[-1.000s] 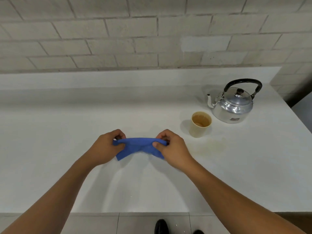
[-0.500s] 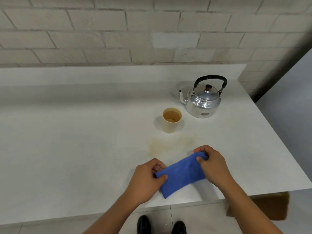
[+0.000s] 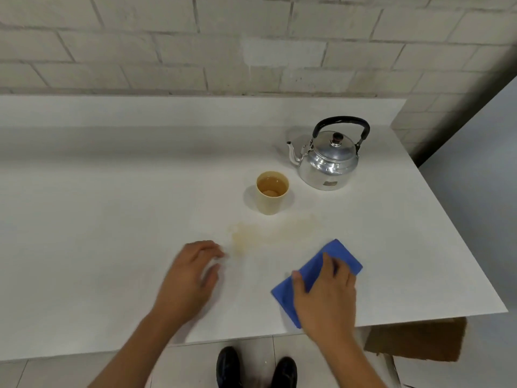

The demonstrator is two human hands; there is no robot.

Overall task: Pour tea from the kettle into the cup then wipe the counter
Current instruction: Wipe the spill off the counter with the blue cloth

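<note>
A shiny metal kettle (image 3: 328,161) with a black handle stands at the back right of the white counter (image 3: 112,219). To its front left is a beige cup (image 3: 272,195) with brown tea in it. A pale tea stain (image 3: 265,235) spreads on the counter in front of the cup. A folded blue cloth (image 3: 340,256) lies flat near the front edge, right of the stain. My right hand (image 3: 326,299) presses on the cloth with fingers spread. My left hand (image 3: 190,278) hovers empty and blurred, just left of the stain.
A brick wall runs behind the counter. The counter's right edge (image 3: 458,247) drops off close to the kettle and the cloth. A brown cardboard box (image 3: 416,341) sits under the front right corner. My black shoes (image 3: 254,368) show below the front edge.
My left hand let go of the cloth and moved left. The cloth now lies on the counter under my right hand, further to the right.
</note>
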